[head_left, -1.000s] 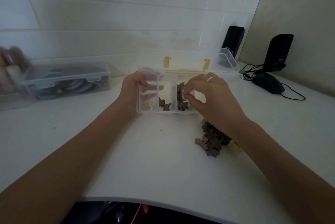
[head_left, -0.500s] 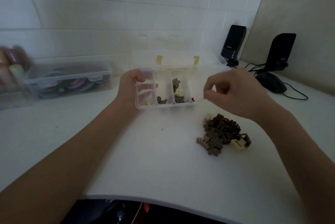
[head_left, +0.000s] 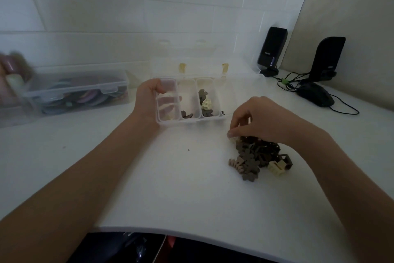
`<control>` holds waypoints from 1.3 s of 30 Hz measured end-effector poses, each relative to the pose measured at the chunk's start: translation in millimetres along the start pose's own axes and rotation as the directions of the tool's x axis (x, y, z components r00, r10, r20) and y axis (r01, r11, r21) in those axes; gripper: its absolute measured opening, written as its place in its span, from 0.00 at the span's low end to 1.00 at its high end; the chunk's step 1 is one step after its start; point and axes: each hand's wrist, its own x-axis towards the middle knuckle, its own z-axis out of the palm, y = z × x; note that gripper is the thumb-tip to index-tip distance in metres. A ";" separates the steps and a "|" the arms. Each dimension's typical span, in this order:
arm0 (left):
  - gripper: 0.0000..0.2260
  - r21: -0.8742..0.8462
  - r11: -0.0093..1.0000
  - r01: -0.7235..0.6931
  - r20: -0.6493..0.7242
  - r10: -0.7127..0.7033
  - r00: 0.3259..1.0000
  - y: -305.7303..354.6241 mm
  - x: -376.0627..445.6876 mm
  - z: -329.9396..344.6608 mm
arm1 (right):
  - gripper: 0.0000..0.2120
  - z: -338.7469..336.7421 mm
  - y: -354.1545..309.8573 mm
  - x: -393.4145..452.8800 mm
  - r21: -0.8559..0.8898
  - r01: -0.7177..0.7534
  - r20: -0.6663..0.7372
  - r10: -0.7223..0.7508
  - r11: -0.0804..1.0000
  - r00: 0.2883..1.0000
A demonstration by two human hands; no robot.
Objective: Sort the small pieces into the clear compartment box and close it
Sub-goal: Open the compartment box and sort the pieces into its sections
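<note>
The clear compartment box [head_left: 189, 121] lies open on the white table, its lid [head_left: 202, 64] tipped back toward the wall. Brown and cream pieces lie in its middle compartments [head_left: 205, 104]. My left hand [head_left: 147, 100] grips the box's left end, thumb over the rim and fingers showing through the plastic underneath. A pile of small brown and cream pieces [head_left: 258, 156] sits right of the box. My right hand [head_left: 262, 122] is down on the pile's far edge, fingertips curled onto a pale piece [head_left: 233, 139] there.
A shut clear case [head_left: 74, 92] of coloured rings stands at the left, blurred things beyond it. Two black speakers [head_left: 271, 49] and a black mouse [head_left: 315, 96] with cables occupy the back right. The table's front edge [head_left: 191, 235] curves close to me.
My right hand has left the box's compartments and dropped to the right onto the loose pile. My left hand has kept its grip on the box.
</note>
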 end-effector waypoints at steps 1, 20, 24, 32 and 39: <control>0.18 0.001 1.000 -0.006 -0.002 0.006 1.000 -0.3 -0.3 0.2 | 0.08 0.4 -1.0 0.0 -0.018 -0.007 -0.001 0.007 1.000 1.000; 0.21 0.035 0.999 -0.001 0.002 0.001 1.000 0.5 -0.6 0.3 | 0.06 -2.2 -13.2 -3.6 0.245 0.212 -0.149 -0.179 0.946 0.972; 0.19 0.054 0.998 -0.038 0.017 0.037 0.999 0.9 -2.3 0.4 | 0.09 -0.7 -16.8 -4.4 0.561 0.310 -0.307 -0.155 0.768 0.939; 0.17 0.079 0.996 -0.045 0.067 0.039 0.997 0.1 -3.4 1.8 | 0.16 11.0 -15.3 2.3 0.754 0.292 -0.293 -0.095 0.588 0.951; 0.18 0.106 0.988 -0.109 0.101 0.099 0.990 -2.7 -7.4 5.3 | 0.13 12.8 -16.9 2.5 0.694 0.323 -0.359 -0.080 0.643 0.930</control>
